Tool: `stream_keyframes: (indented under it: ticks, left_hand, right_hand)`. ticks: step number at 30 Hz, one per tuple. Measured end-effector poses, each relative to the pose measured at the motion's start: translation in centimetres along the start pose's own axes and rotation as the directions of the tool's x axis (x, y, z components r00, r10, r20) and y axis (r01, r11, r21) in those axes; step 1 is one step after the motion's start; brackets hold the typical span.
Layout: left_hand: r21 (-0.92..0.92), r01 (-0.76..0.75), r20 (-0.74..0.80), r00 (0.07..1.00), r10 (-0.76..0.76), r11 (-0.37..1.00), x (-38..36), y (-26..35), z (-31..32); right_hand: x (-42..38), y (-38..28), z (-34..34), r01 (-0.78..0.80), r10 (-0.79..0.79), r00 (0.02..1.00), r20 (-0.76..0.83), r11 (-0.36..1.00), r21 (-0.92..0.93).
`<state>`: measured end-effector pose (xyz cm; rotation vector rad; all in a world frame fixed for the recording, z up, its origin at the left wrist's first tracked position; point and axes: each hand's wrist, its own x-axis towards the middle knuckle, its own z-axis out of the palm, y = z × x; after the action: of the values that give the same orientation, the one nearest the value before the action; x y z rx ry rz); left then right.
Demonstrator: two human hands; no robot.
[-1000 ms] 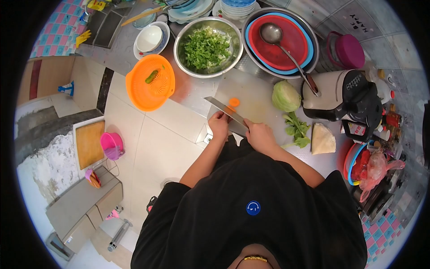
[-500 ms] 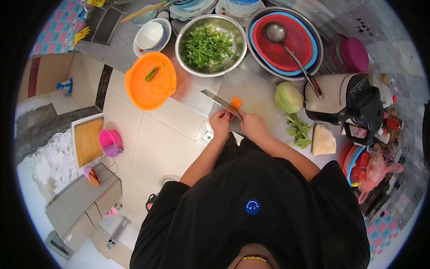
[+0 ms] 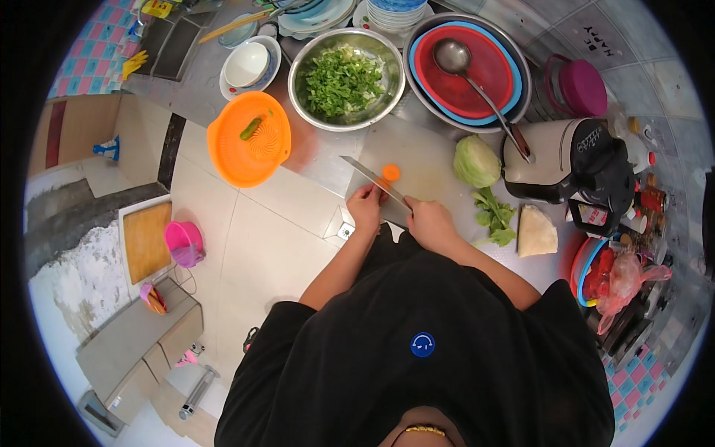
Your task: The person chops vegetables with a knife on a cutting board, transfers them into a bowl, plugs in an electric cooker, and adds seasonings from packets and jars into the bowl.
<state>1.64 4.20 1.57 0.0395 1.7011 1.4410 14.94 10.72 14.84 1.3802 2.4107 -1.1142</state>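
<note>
My right hand (image 3: 432,223) is closed around the handle of a kitchen knife (image 3: 363,172), its long blade angled up and to the left over the cutting board (image 3: 428,167). My left hand (image 3: 365,207) pinches a carrot, mostly hidden by the fingers and blade; a bit of orange shows at the blade. Just beyond the blade, an orange carrot slice (image 3: 391,172) lies on the board. A pale green cabbage (image 3: 477,162) sits to the right, with leafy greens (image 3: 494,217) below it.
Behind the board stand a steel bowl of chopped greens (image 3: 345,80) and stacked basins (image 3: 477,89) with a ladle (image 3: 477,86). An orange colander (image 3: 232,167) holding a green pepper (image 3: 251,129) sits left. A countertop appliance (image 3: 540,160) and a pale wedge (image 3: 537,231) are right.
The knife and my right hand have shifted slightly right and toward me, so the blade lies a little lower. My left hand stays in nearly the same place.
</note>
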Motion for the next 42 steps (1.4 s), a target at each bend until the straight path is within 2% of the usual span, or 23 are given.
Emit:
stream_keyframes:
  ticks: [2, 5, 8, 14, 19, 24, 26, 34, 42]
  left_hand:
    - [-0.017, -0.010, -0.003, 1.000, 0.010, 1.000, -0.1, 0.0, 0.1]
    - [0.060, -0.026, -0.006, 1.000, 0.027, 0.998, 0.1, -0.2, -0.1]
    - [0.005, -0.013, -0.005, 1.000, 0.013, 1.000, 0.3, -0.5, -0.3]
    - [0.029, -0.066, -0.002, 0.998, 0.066, 0.997, -0.3, 0.5, 0.3]
    - [-0.052, -0.042, 0.006, 0.999, 0.043, 0.998, 0.0, 0.1, 0.3]
    - [-0.005, -0.048, 0.000, 0.999, 0.048, 0.999, 0.1, 0.0, 0.3]
    - [0.056, -0.023, -0.012, 1.000, 0.023, 0.998, -0.2, 0.5, 0.3]
    - [0.014, -0.037, -0.011, 0.999, 0.037, 0.999, -0.1, 0.3, 0.4]
    - [-0.018, -0.030, -0.014, 0.999, 0.029, 0.999, 0.3, -0.5, 0.2]
  right_hand:
    - [-0.1, -0.1, 0.0, -0.008, 0.008, 1.000, -0.001, 1.000, 0.004]
    - [-0.2, -0.3, -0.1, -0.015, 0.015, 1.000, 0.007, 1.000, 0.003]
    - [0.0, -0.4, -0.1, -0.019, 0.019, 1.000, 0.021, 1.000, -0.021]
    - [2.3, 0.1, 1.6, -0.007, 0.006, 1.000, -0.026, 1.000, -0.016]
    - [4.4, 1.0, 3.7, -0.038, 0.037, 0.999, -0.018, 0.999, -0.026]
    - [3.0, 1.4, 2.1, 0.002, 0.000, 1.000, -0.030, 0.997, 0.077]
    - [1.9, 0.3, 0.6, -0.002, 0.003, 1.000, -0.006, 0.999, 0.042]
    - [1.7, -0.3, -0.2, -0.038, 0.038, 0.999, 0.010, 0.998, 0.040]
    - [4.8, 0.9, 4.2, -0.053, 0.053, 0.998, -0.030, 0.998, -0.021]
